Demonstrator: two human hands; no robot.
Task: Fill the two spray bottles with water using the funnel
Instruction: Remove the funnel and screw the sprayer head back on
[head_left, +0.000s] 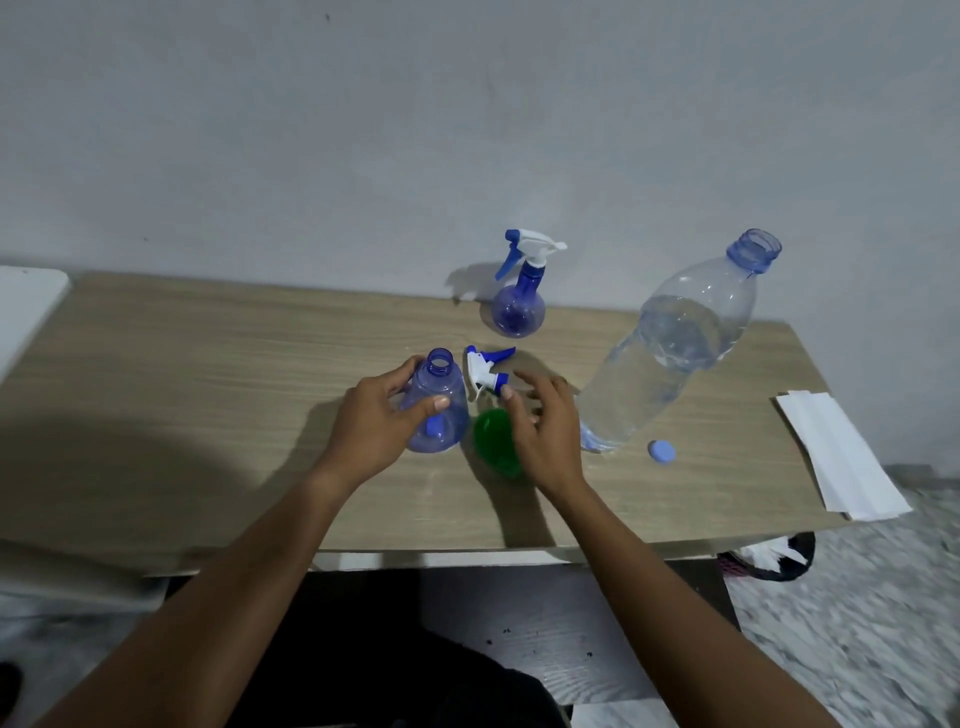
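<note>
An uncapped blue spray bottle stands mid-table, and my left hand grips its body. Its white and blue spray head lies on the table just right of the bottle's neck. A green funnel lies on the table right of the bottle. My right hand hovers over the funnel's right side with fingers spread and nothing in them. A second blue spray bottle, with its trigger head on, stands at the back. A large clear water bottle, open and partly full, stands at the right.
The water bottle's blue cap lies on the wooden table near the bottle's base. A stack of white paper sheets rests at the table's right edge. A grey wall rises behind the table. A white surface adjoins at the left.
</note>
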